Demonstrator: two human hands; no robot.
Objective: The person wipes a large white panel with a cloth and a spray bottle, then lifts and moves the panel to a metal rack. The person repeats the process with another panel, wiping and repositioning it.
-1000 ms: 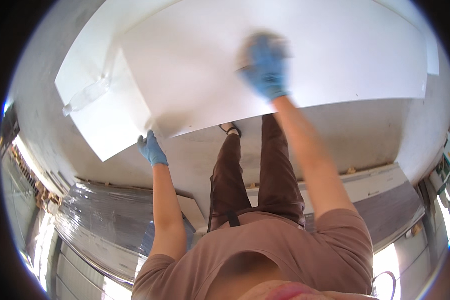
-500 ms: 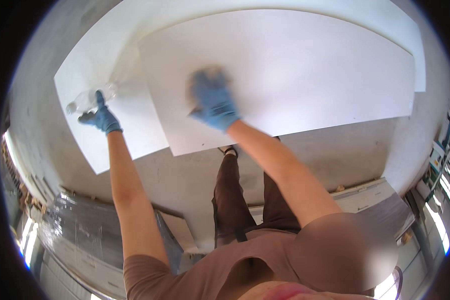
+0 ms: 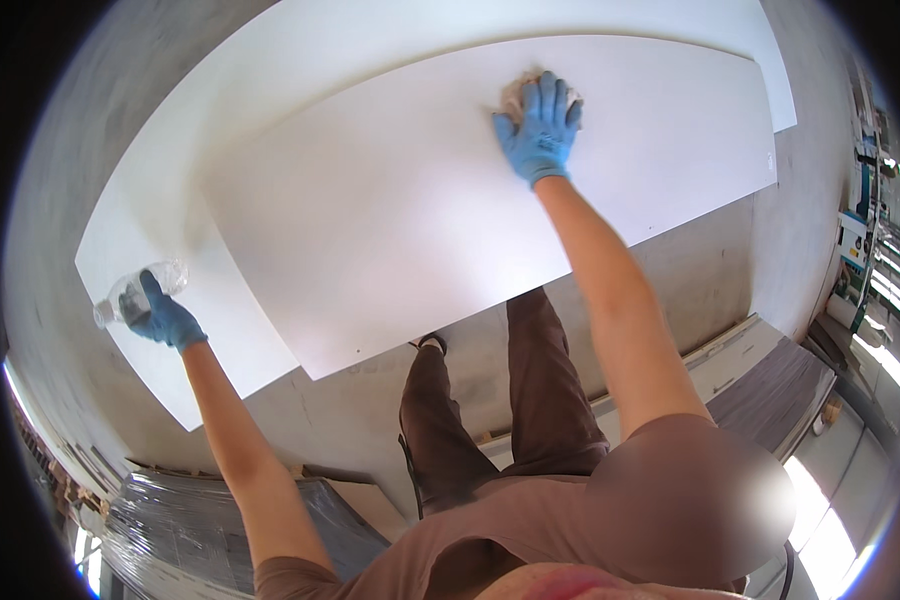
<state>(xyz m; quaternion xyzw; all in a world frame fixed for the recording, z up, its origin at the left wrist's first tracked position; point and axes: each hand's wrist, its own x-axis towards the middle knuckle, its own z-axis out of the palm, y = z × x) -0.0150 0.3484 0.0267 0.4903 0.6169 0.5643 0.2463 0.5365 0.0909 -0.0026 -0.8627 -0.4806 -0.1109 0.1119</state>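
My left hand (image 3: 166, 318), in a blue glove, is wrapped round a clear plastic bottle (image 3: 173, 273) at the left. The bottle lies tilted on its side in the grip, over the larger white panel beneath. My right hand (image 3: 542, 125), gloved in blue too, presses a crumpled pale rag (image 3: 515, 97) against the upper white panel (image 3: 400, 200), toward its far edge. Its fingers lie over the rag, which shows past the fingertips and at both sides.
A second white panel (image 3: 135, 215) sticks out under the upper one at the left and back. Plastic-wrapped stacks of boards (image 3: 200, 515) stand at the lower left and, beside my right arm, another wrapped stack (image 3: 770, 385). Shelving with equipment (image 3: 855, 240) runs along the far right.
My right hand has swept right and farther away across the panel with the rag. My left hand, still holding the bottle, appears lower and farther left as the whole view has shifted.
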